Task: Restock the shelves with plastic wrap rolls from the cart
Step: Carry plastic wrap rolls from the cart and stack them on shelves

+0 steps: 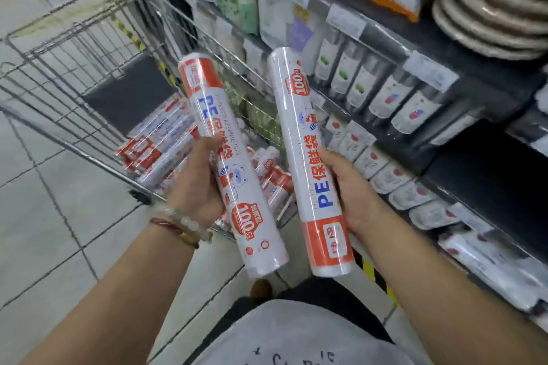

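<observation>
My left hand (pixel 197 184) grips a white plastic wrap roll (pixel 207 104) with an orange band and blue "PE" print, held upright above the cart. My right hand (pixel 354 192) grips a second roll (pixel 296 127) of the same kind, its orange band at the bottom. Both rolls stand side by side in front of me. Several more rolls (pixel 160 142) lie in the bottom of the wire shopping cart (pixel 74 68). The dark shelves (pixel 462 154) are on my right, with a row of small white packs along the lower one.
Hanging packets (pixel 394 98) and bagged goods fill the upper shelves, with stacked plates (pixel 498 9) at the top right. Price labels line the shelf edges. Grey floor tiles lie to the left, and a yellow-black strip (pixel 370 272) runs along the shelf base.
</observation>
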